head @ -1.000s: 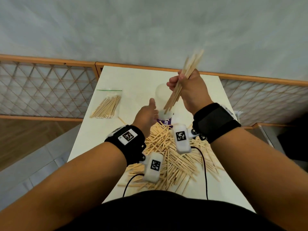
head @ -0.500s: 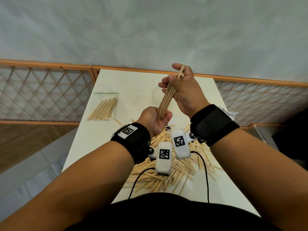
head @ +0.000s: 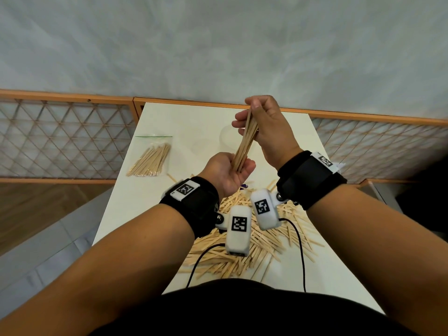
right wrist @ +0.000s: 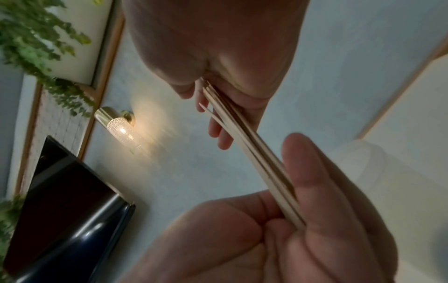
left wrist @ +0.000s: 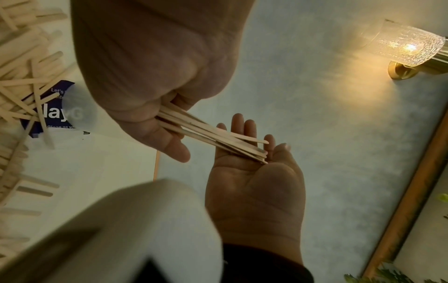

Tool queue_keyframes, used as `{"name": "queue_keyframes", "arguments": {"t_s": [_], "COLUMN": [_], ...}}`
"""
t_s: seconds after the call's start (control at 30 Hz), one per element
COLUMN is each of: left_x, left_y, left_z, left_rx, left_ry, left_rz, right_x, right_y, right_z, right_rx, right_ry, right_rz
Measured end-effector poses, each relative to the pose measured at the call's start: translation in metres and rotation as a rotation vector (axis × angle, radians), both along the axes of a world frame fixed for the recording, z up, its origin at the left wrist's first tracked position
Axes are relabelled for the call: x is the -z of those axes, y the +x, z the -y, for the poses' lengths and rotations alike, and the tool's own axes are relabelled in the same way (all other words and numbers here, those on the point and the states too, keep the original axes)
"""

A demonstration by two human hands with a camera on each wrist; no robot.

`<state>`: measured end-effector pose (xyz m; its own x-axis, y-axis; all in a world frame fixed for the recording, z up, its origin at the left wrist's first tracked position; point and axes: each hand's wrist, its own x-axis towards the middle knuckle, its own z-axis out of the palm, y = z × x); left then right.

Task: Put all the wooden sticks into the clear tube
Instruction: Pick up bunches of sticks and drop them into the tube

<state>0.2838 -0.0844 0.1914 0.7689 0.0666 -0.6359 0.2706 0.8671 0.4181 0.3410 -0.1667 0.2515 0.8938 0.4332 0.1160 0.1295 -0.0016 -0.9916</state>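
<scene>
Wooden sticks, a slim pale bundle [head: 244,144], slant between both hands above the white bench [head: 194,122]. The right hand [head: 269,132] pinches the upper end, its fingers [head: 238,116] curled round the bundle. The lower ends rest in the upturned palm of the left hand [head: 228,173], whose fingers [left wrist: 242,124] lie loosely apart and nearly straight. A clear plastic tube [head: 226,141] stands on the bench just behind the bundle. More loose pale sticks [head: 266,241] lie heaped near the bench's front edge, and a clear zip bag of sticks [head: 152,157] lies to the left.
</scene>
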Motion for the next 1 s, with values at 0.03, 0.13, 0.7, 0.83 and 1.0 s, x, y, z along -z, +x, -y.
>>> {"name": "queue_keyframes", "arguments": {"t_s": [0.03, 0.13, 0.7, 0.83, 1.0], "left_x": [0.0, -0.003, -0.004, -0.012, -0.01], "left_y": [-0.001, -0.002, -0.013, -0.011, -0.003], "left_z": [0.0, -0.001, -0.023, -0.019, -0.021], "left_rx": [0.005, 0.015, 0.53, 0.565, 0.53], "left_ry": [0.001, 0.013, 0.63, 0.579, 0.625], "left_rz": [0.002, -0.002, 0.337, 0.406, 0.409], "right_x": [0.0, -0.002, -0.013, -0.013, -0.014], "right_y": [0.0, 0.001, 0.037, 0.042, 0.044], "right_z": [0.0, -0.001, 0.019, 0.017, 0.015], "right_rx": [-0.01, -0.008, -0.026, -0.055, -0.166], "right_ry": [-0.021, -0.092, -0.477, -0.487, -0.581], "right_rz": [0.037, 0.115, 0.16, 0.186, 0.226]}}
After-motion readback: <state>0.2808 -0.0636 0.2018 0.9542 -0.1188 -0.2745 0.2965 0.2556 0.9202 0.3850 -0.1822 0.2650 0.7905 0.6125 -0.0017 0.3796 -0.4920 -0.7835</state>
